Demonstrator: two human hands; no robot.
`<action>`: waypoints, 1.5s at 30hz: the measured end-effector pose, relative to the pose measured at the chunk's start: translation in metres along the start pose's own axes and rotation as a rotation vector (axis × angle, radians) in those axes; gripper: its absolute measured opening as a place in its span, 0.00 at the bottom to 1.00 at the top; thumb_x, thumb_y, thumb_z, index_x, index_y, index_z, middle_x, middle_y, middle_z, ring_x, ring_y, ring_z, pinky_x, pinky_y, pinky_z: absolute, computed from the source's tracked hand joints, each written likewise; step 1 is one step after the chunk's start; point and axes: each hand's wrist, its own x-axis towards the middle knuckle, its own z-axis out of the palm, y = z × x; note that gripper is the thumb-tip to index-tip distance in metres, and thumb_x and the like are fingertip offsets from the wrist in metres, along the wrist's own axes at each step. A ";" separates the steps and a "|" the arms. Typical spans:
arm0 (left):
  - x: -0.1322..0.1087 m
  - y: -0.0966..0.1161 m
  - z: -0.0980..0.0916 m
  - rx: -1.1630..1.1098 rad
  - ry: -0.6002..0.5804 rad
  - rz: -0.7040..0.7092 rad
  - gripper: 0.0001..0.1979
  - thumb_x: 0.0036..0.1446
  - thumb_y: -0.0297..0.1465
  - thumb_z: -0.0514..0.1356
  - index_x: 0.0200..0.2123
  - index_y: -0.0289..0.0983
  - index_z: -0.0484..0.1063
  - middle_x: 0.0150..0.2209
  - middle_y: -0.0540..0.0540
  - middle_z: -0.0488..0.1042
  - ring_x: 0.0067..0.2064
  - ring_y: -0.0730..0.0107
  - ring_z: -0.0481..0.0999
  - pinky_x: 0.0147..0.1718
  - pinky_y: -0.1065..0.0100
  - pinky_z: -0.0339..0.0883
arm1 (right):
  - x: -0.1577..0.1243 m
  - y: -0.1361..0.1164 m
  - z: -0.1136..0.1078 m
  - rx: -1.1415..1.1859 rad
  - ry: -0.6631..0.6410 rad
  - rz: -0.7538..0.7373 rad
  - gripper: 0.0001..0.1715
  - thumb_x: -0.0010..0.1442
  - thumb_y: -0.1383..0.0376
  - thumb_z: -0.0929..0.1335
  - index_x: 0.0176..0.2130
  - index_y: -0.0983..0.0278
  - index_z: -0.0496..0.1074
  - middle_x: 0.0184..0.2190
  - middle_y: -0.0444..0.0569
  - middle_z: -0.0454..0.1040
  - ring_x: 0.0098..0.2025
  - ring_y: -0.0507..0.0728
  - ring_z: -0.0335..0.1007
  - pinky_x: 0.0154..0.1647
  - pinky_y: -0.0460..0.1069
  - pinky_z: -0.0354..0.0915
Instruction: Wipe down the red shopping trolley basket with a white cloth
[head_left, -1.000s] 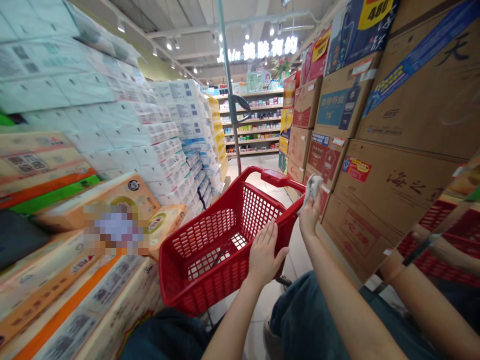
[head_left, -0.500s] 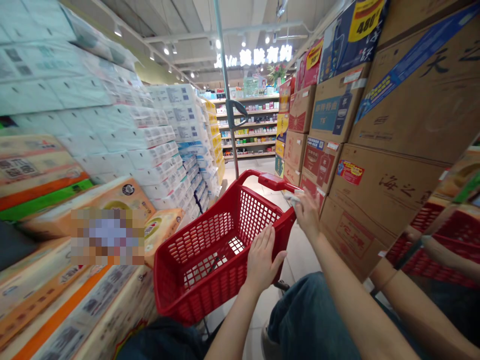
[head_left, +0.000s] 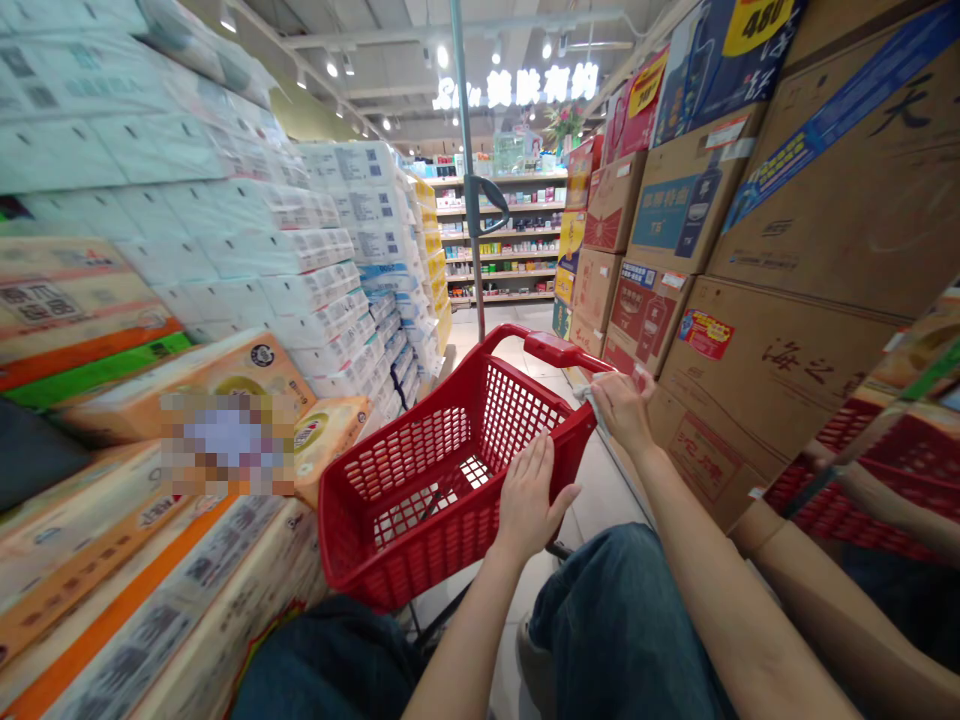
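Observation:
A red shopping cart with a perforated basket stands before my knees, its handle at the far right end. My left hand lies flat against the rim of the near side, fingers together and thumb spread. At the right end of the handle, my right hand is closed on a pale cloth and presses it at the corner where handle and basket meet. Part of the cloth is hidden under the fingers.
Orange tissue packs lie close at the left, with white packs stacked behind. Brown cartons rise at the right beside a mirror-like surface. A metal pole stands behind the cart, before distant shelves.
My right hand has moved down onto the corner by the handle with the cloth, its fingers now more closed. My left hand stays on the rim. The view has shifted slightly.

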 end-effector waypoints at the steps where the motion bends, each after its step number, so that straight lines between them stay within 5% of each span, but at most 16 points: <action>1: 0.000 0.000 0.000 -0.003 0.001 -0.002 0.34 0.67 0.48 0.45 0.68 0.34 0.47 0.69 0.39 0.51 0.69 0.59 0.49 0.65 0.53 0.50 | -0.001 -0.005 0.004 -0.009 0.041 0.041 0.20 0.69 0.59 0.56 0.36 0.61 0.73 0.39 0.48 0.76 0.51 0.58 0.67 0.65 0.63 0.36; 4: 0.001 -0.002 0.001 -0.011 0.004 0.001 0.34 0.66 0.49 0.45 0.68 0.33 0.48 0.69 0.39 0.51 0.69 0.59 0.50 0.65 0.53 0.49 | -0.020 -0.034 0.017 -0.003 0.034 0.023 0.19 0.68 0.60 0.56 0.38 0.61 0.73 0.39 0.50 0.76 0.51 0.58 0.66 0.64 0.60 0.42; 6: 0.001 -0.003 0.001 -0.016 0.003 0.010 0.35 0.66 0.49 0.46 0.68 0.33 0.47 0.68 0.38 0.51 0.69 0.58 0.50 0.65 0.53 0.50 | -0.034 -0.046 0.020 0.042 -0.085 -0.097 0.17 0.68 0.59 0.58 0.41 0.60 0.73 0.41 0.49 0.77 0.51 0.58 0.67 0.65 0.59 0.43; 9: 0.000 -0.003 0.000 -0.021 -0.002 0.014 0.35 0.66 0.49 0.46 0.68 0.33 0.47 0.68 0.39 0.52 0.69 0.59 0.51 0.65 0.54 0.50 | -0.030 -0.027 0.008 0.098 -0.192 -0.178 0.16 0.67 0.56 0.60 0.43 0.57 0.74 0.44 0.47 0.78 0.53 0.58 0.67 0.67 0.60 0.36; 13: 0.000 -0.002 -0.001 -0.043 -0.007 0.002 0.34 0.67 0.48 0.46 0.68 0.34 0.48 0.68 0.40 0.52 0.69 0.61 0.52 0.65 0.54 0.51 | -0.001 0.006 -0.003 0.083 0.025 0.039 0.20 0.69 0.57 0.56 0.41 0.58 0.74 0.43 0.46 0.77 0.56 0.58 0.65 0.67 0.66 0.32; 16: 0.000 -0.001 -0.001 -0.054 0.002 0.001 0.33 0.67 0.48 0.46 0.67 0.35 0.48 0.68 0.40 0.53 0.69 0.60 0.52 0.65 0.54 0.51 | -0.013 -0.014 0.010 0.084 0.132 0.148 0.20 0.69 0.59 0.55 0.41 0.60 0.73 0.45 0.49 0.75 0.59 0.59 0.62 0.66 0.66 0.39; 19: 0.001 -0.002 -0.001 -0.055 0.012 0.003 0.33 0.66 0.48 0.46 0.67 0.34 0.50 0.67 0.39 0.56 0.68 0.59 0.53 0.64 0.53 0.52 | -0.052 -0.044 0.030 0.130 0.037 0.015 0.17 0.68 0.61 0.57 0.46 0.60 0.71 0.50 0.50 0.74 0.63 0.58 0.59 0.67 0.62 0.44; 22: 0.000 -0.002 -0.002 -0.063 0.001 0.004 0.34 0.66 0.49 0.46 0.67 0.33 0.50 0.68 0.38 0.54 0.69 0.58 0.52 0.65 0.52 0.51 | -0.067 -0.038 0.035 0.140 -0.002 -0.098 0.16 0.67 0.61 0.59 0.49 0.58 0.71 0.54 0.48 0.72 0.65 0.57 0.56 0.70 0.61 0.39; 26: 0.000 -0.001 -0.003 -0.070 -0.010 -0.008 0.34 0.67 0.49 0.45 0.68 0.35 0.48 0.68 0.40 0.52 0.69 0.60 0.51 0.65 0.54 0.50 | -0.027 -0.007 0.023 0.206 0.266 0.212 0.21 0.69 0.61 0.55 0.54 0.63 0.66 0.58 0.54 0.68 0.66 0.58 0.55 0.68 0.66 0.41; 30: 0.000 -0.001 -0.001 -0.062 -0.003 -0.007 0.36 0.65 0.50 0.46 0.67 0.34 0.49 0.68 0.39 0.51 0.69 0.59 0.50 0.65 0.54 0.49 | -0.016 -0.033 0.033 0.398 0.509 0.528 0.25 0.69 0.58 0.52 0.59 0.64 0.58 0.64 0.61 0.58 0.67 0.58 0.53 0.65 0.61 0.52; 35: 0.001 -0.002 -0.001 -0.054 -0.013 0.007 0.37 0.64 0.51 0.47 0.68 0.34 0.48 0.68 0.39 0.51 0.69 0.58 0.51 0.65 0.53 0.50 | -0.071 -0.085 0.064 0.479 0.438 0.559 0.23 0.67 0.56 0.55 0.58 0.62 0.55 0.68 0.63 0.49 0.68 0.59 0.52 0.61 0.61 0.59; 42: 0.000 -0.002 0.000 -0.035 -0.030 -0.003 0.37 0.65 0.51 0.46 0.68 0.34 0.46 0.69 0.39 0.50 0.70 0.58 0.49 0.65 0.54 0.49 | -0.009 -0.031 0.037 0.466 0.563 0.701 0.29 0.68 0.55 0.53 0.62 0.64 0.54 0.63 0.60 0.60 0.65 0.59 0.57 0.65 0.59 0.53; 45: 0.000 -0.002 0.001 -0.037 -0.017 -0.002 0.37 0.65 0.50 0.46 0.68 0.34 0.46 0.69 0.39 0.50 0.70 0.58 0.49 0.65 0.54 0.49 | -0.027 -0.044 0.045 0.499 0.504 0.705 0.32 0.69 0.53 0.51 0.67 0.63 0.49 0.68 0.56 0.52 0.69 0.58 0.47 0.68 0.59 0.47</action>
